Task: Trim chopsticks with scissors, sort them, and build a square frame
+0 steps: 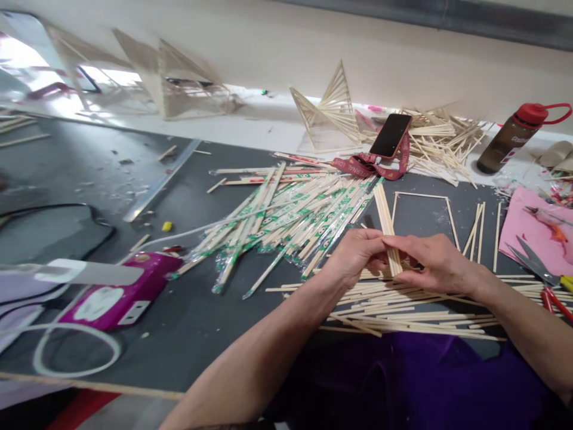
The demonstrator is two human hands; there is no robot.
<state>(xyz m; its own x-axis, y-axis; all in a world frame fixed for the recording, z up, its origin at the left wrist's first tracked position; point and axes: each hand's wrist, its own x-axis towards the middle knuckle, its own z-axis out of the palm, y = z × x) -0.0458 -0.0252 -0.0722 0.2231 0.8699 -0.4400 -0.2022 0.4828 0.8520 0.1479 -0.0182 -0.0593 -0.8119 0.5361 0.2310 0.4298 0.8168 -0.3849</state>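
Between both hands stands a small bundle of wooden chopsticks [385, 216], tilted with its top leaning left. My left hand [356, 254] grips it from the left, and my right hand [432, 260] pinches its lower part from the right. Some fingertips are hidden behind the bundle. Loose chopsticks [412, 307] lie in a spread under and in front of the hands. Just beyond my right hand is a three-sided frame of thin sticks [423, 194]. Left of my hands lies a pile of chopsticks in clear and green wrappers [286, 218].
A phone [391, 136] rests on a red lanyard [358, 166] at the back. Stick models [333, 113] stand along the wall. To the right are a bottle [510, 140], scissors [537, 263] and pink paper [521, 218]. A purple device [147, 280] with a white cable sits left.
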